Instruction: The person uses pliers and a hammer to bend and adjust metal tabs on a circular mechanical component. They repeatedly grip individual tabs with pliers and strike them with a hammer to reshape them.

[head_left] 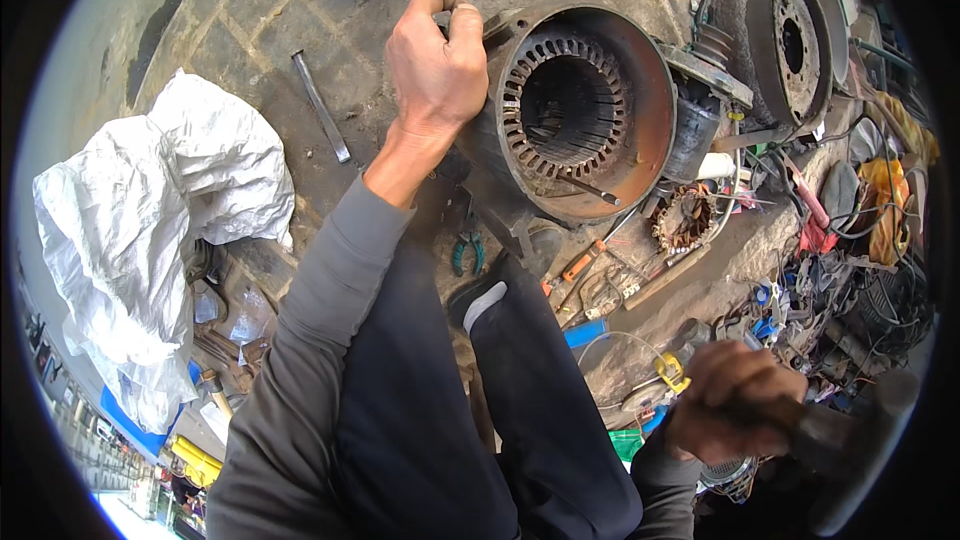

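An electric motor housing (650,110) lies on its side in front of me, its round opening facing up and toward me. Inside it sits a slotted stator core (512,110), and a thin metal rod (590,188) pokes out over the lower edge of the core. Against the left side of the housing, my left hand (437,65) is closed in a fist; whatever its fingers hold is hidden. At the lower right, my right hand (735,402) grips a hammer (850,435) by its handle, well away from the housing. Hand and hammer are smeared by motion.
A flat metal chisel (322,108) lies on the ground left of my forearm. White sacking (130,230) is heaped farther left. Between my legs and the housing are pliers (468,252), an orange-handled screwdriver (583,260) and a copper winding (685,218). Wheel-like metal drums (790,45) and scrap crowd the right.
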A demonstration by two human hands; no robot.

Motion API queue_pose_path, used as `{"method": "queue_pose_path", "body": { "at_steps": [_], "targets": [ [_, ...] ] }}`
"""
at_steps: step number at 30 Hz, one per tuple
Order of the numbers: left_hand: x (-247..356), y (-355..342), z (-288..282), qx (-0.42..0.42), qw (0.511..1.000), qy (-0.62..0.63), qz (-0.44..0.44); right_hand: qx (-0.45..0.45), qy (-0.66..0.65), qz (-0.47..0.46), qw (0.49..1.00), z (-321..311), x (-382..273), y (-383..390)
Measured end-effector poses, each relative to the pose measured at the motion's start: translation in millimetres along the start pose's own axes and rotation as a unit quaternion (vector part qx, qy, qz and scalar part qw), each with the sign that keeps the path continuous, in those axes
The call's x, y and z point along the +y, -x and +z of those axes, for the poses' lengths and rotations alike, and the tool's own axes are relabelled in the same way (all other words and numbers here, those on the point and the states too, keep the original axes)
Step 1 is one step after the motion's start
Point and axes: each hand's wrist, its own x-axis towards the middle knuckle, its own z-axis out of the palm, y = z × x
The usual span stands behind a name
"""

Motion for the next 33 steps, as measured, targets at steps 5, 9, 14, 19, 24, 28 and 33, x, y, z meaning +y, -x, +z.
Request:
{"method": "queue_pose_path", "body": {
  "at_steps": [5, 9, 14, 19, 24, 28, 33],
  "targets": [
    [4, -2, 0, -0.006, 1.000, 0.011, 0.019, -0.113, 0.231, 0.373, 0.892, -9, 36, 2],
    [4, -1, 2, -0.001, 1.000, 0.001, 0.016, 0.025, 0.133, 0.180, 0.974, -17, -7, 7],
    [5, -1, 2, -0.008, 1.000, -0.012, 0.000, -0.058, -0.018, 0.013, 0.998, -5, 28, 14],
    [6, -2, 1, 0.004, 1.000, -0.006, 0.031, -0.124, 0.290, 0.247, 0.916, -9, 52, 14],
    [4, 1, 4, -0.008, 1.000, -0.017, 0.011, 0.047, 0.005, 0.082, 0.995, -13, -26, 1],
    [11, 2, 6, -0.002, 1.000, -0.008, 0.016, 0.034, -0.043, 0.005, 0.998, -5, 2, 0],
    [17, -3, 9, -0.001, 1.000, -0.003, 0.028, -0.122, 0.251, 0.312, 0.908, -16, 32, 7]
  ]
}}
